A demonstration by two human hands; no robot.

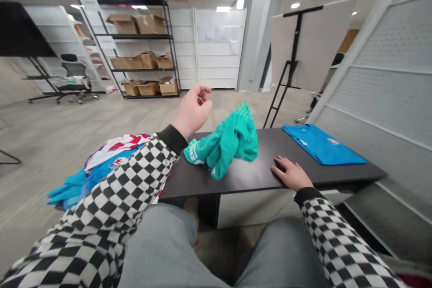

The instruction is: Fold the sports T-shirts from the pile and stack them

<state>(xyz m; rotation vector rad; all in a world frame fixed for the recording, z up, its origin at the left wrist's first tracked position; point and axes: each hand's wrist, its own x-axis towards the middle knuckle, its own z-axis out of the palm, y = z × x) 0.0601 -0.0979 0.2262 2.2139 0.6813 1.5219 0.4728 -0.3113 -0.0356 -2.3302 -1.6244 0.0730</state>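
Note:
A crumpled green jersey (232,139) with white print is at the middle of the dark desk (259,173); its right part seems to stand up off the surface. My left hand (194,108) is raised to the left of the jersey and apart from it, with fingers loosely curled, a gap to the thumb, and nothing in them. On the desk to the right, my right hand (292,173) lies flat, palm down, with its fingers spread. Beyond that hand, a folded blue jersey (324,144) lies at the desk's right end.
At the desk's left is a heap of blue, white and red jerseys (111,157), partly behind my left sleeve. A white partition (381,94) borders the right side. Further off stand a black shelf rack with cardboard boxes (141,60), a board on a stand (297,45) and an office chair (74,76).

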